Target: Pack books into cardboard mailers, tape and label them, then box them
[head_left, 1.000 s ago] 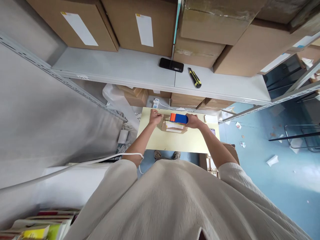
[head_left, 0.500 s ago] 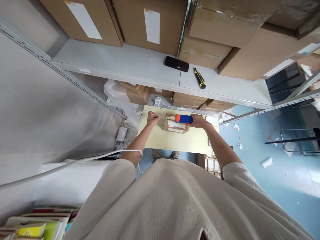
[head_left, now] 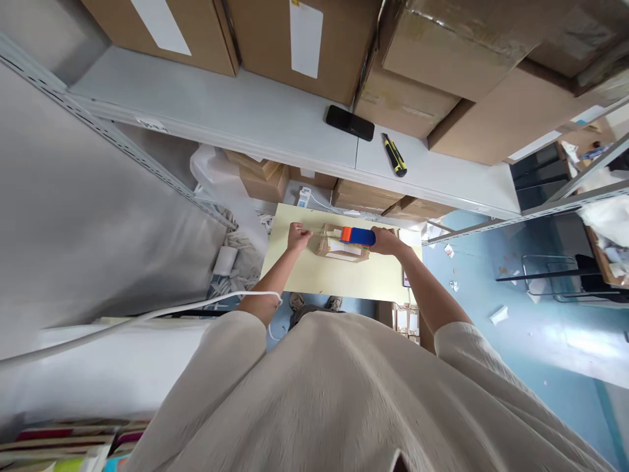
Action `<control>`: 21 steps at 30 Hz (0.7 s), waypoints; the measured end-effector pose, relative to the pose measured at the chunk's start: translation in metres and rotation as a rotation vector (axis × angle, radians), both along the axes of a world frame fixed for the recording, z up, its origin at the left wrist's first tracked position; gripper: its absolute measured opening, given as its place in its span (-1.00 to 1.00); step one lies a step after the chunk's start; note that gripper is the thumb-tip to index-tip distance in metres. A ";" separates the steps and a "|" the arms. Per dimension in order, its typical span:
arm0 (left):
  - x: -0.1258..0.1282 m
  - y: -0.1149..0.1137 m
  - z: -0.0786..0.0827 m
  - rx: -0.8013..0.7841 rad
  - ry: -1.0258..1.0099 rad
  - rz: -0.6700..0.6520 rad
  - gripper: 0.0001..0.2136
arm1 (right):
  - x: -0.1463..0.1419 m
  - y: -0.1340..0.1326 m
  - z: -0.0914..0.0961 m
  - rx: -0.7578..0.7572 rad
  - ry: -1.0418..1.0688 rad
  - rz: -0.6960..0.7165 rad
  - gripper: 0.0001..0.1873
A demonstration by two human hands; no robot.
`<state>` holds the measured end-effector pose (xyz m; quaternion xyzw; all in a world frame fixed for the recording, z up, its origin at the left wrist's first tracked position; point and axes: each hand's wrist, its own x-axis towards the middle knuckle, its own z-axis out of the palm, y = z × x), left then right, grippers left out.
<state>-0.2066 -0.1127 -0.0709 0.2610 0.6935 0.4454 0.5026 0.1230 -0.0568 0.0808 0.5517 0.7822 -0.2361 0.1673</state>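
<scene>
A small brown cardboard box with a white label lies on a pale yellow table. My right hand grips an orange and blue tape dispenser resting on top of the box. My left hand is closed in a pinch just left of the box, apparently on the tape's end, which is too small to make out.
A grey metal shelf above the table carries a black phone, a yellow and black utility knife and large cardboard boxes. More boxes sit under the shelf. Paper scraps litter the blue floor at right.
The view has shifted slightly. Both hands stay in place at the box, the right still holding the dispenser on it.
</scene>
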 end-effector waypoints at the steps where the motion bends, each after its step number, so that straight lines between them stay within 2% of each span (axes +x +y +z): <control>1: 0.001 0.000 -0.004 -0.006 0.001 0.001 -0.54 | 0.000 0.000 0.000 0.001 -0.002 0.000 -0.57; 6: 0.007 0.002 -0.022 -0.072 -0.020 -0.003 -0.55 | -0.001 0.001 -0.003 0.019 -0.049 0.007 -0.57; 11: 0.022 0.006 -0.030 -0.117 0.002 -0.046 -0.56 | 0.000 0.003 -0.006 0.032 -0.063 0.005 -0.56; 15: 0.029 0.008 -0.033 -0.139 0.030 -0.083 -0.58 | -0.001 0.003 -0.005 0.031 -0.075 0.003 -0.57; 18: 0.027 0.007 -0.031 -0.137 0.093 -0.059 -0.55 | -0.004 0.002 -0.003 0.026 -0.080 0.004 -0.58; 21: 0.025 0.004 -0.028 -0.043 0.141 -0.069 -0.60 | -0.006 0.001 0.001 0.021 -0.080 0.006 -0.57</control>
